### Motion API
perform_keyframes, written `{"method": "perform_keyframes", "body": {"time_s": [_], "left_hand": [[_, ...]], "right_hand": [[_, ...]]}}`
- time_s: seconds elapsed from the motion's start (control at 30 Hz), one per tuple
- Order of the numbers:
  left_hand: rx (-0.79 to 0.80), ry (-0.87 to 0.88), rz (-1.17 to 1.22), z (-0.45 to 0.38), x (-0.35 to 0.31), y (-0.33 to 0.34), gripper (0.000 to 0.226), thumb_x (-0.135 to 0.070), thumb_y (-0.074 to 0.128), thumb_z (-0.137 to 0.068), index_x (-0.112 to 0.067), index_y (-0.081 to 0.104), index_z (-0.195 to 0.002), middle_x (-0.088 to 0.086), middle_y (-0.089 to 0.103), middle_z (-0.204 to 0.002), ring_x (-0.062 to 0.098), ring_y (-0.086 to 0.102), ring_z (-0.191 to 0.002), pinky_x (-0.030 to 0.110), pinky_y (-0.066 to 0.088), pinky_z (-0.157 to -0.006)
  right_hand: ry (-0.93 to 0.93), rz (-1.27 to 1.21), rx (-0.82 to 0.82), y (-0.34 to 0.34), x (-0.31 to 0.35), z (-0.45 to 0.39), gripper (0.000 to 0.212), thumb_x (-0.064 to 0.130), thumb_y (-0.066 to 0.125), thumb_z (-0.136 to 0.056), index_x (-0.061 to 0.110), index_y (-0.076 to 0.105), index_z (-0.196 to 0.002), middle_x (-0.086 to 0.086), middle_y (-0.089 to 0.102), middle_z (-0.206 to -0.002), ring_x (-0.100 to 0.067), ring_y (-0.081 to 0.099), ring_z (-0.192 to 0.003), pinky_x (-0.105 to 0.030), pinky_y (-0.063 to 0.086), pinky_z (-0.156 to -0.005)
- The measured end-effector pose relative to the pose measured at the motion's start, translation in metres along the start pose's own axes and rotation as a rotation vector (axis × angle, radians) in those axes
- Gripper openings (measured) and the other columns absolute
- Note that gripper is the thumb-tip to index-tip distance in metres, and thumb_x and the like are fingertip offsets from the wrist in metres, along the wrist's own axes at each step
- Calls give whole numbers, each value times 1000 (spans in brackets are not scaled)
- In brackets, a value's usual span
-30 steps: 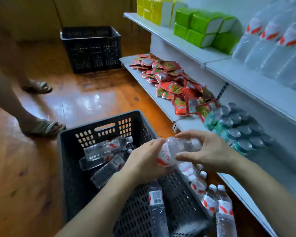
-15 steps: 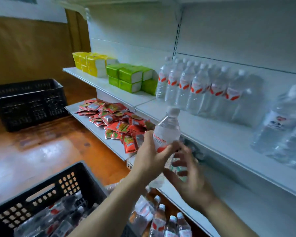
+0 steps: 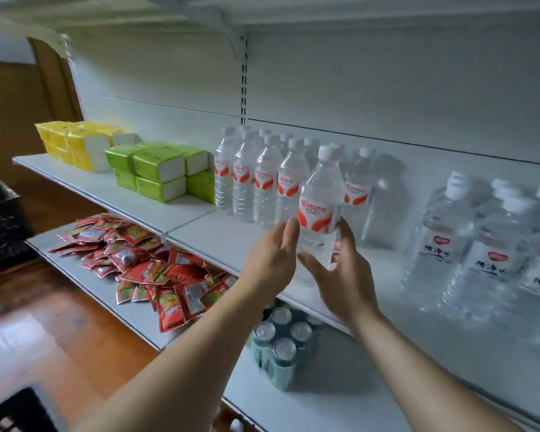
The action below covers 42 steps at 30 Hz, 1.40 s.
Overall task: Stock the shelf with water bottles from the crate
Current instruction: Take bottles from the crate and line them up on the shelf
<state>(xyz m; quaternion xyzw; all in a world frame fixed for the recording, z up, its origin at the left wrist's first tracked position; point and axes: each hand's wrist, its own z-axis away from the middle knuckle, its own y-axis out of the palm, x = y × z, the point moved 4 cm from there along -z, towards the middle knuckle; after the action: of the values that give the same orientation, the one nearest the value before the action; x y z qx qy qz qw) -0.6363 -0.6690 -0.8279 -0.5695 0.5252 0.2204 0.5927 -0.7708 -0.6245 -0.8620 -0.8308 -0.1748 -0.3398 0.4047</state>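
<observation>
A clear water bottle (image 3: pixel 320 198) with a white cap and a red-and-white label stands upright between my two hands, over the front part of the white middle shelf (image 3: pixel 231 241). My left hand (image 3: pixel 272 257) lies against its left side with fingers straight and pointing up. My right hand (image 3: pixel 340 275) curls round its lower right side, thumb across the front. Whether the bottle's base touches the shelf is unclear. A row of matching bottles (image 3: pixel 262 182) stands behind it. A corner of the black crate (image 3: pixel 13 413) shows at the bottom left.
Green packs (image 3: pixel 156 173) and yellow packs (image 3: pixel 75 141) sit left on the same shelf; large water jugs (image 3: pixel 480 244) stand to the right. Red sachets (image 3: pixel 156 269) and shrink-wrapped cans (image 3: pixel 281 347) lie on the shelf below. Another black crate (image 3: pixel 0 222) sits on the wooden floor.
The bottle rose from the crate and moved right to the middle shelf, in front of the bottle row. My left hand's grip loosened to straight fingers; my right hand closed round the bottle's lower side.
</observation>
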Motion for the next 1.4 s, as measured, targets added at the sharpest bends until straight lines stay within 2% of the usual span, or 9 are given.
{"method": "perform_keyframes", "body": {"time_s": [0.13, 0.2, 0.3, 0.57, 0.83, 1.1, 1.2, 1.27, 1.4], "left_hand": [[271, 41, -657, -13, 53, 25, 22, -30, 31, -108, -15, 48, -109, 11, 56, -124, 26, 50, -111, 39, 42, -102], [336, 103, -856, -18, 71, 33, 29, -37, 33, -106, -23, 45, -129, 1, 46, -136, 25, 41, -126, 46, 35, -110], [405, 85, -920, -31, 74, 33, 46, -50, 29, -105, -33, 34, -147, -9, 33, -151, 23, 25, -142, 64, 20, -112], [495, -46, -921, -41, 69, 36, 55, -54, 31, -104, -34, 24, -156, -9, 16, -165, 25, 6, -153, 73, 6, -114], [476, -29, -895, -43, 74, 38, 56, -55, 31, -104, -34, 25, -155, -10, 15, -165, 26, 3, -154, 74, 3, -113], [405, 37, -830, -43, 76, 30, 51, -58, 42, -98, -29, 45, -139, -9, 45, -139, 21, 30, -140, 68, 17, -110], [286, 18, -647, -27, 76, 14, 54, -48, 52, -97, -28, 42, -145, -5, 54, -136, 23, 42, -133, 50, 24, -116], [162, -16, -433, -10, 81, -1, 58, -39, 58, -95, -29, 39, -149, 0, 59, -138, 24, 51, -127, 38, 38, -111], [-9, -3, -259, 33, 87, -23, 58, -35, 61, -94, -28, 42, -149, -1, 61, -139, 21, 59, -123, 30, 47, -100]], "right_hand": [[34, 27, -34, 24, -29, -29, 91, 58, 73, -80, 31, 23, -153, -2, 58, -141, -27, 59, -122, -43, 51, -97], [12, 31, -36, 32, -38, -44, 93, 54, 74, -82, 29, 21, -154, -2, 53, -147, -27, 56, -127, -42, 49, -101], [14, 70, -38, 42, -47, -66, 93, 49, 71, -86, 23, 17, -157, -8, 47, -151, -29, 51, -133, -41, 46, -105], [72, 174, -113, 63, -53, -99, 79, 37, 60, -97, 7, 17, -156, -18, 35, -156, -36, 42, -137, -37, 37, -106], [52, 269, -189, 72, -53, -107, 68, 37, 60, -97, -1, 32, -145, -24, 44, -141, -45, 54, -120, -45, 46, -91], [70, 465, -203, 61, -46, -86, 62, 38, 61, -95, 4, 38, -141, -21, 49, -133, -41, 55, -116, -49, 50, -84], [-66, 500, -244, 54, -31, -61, 56, 35, 64, -94, 2, 48, -136, -21, 55, -125, -41, 57, -108, -47, 51, -77], [-228, 471, -243, 55, -14, -41, 50, 32, 67, -92, 1, 55, -130, -20, 59, -117, -41, 60, -101, -45, 52, -73], [-461, 345, -205, 65, 33, 2, 39, 29, 66, -92, 4, 62, -122, -16, 64, -110, -35, 64, -95, -41, 54, -72]]}}
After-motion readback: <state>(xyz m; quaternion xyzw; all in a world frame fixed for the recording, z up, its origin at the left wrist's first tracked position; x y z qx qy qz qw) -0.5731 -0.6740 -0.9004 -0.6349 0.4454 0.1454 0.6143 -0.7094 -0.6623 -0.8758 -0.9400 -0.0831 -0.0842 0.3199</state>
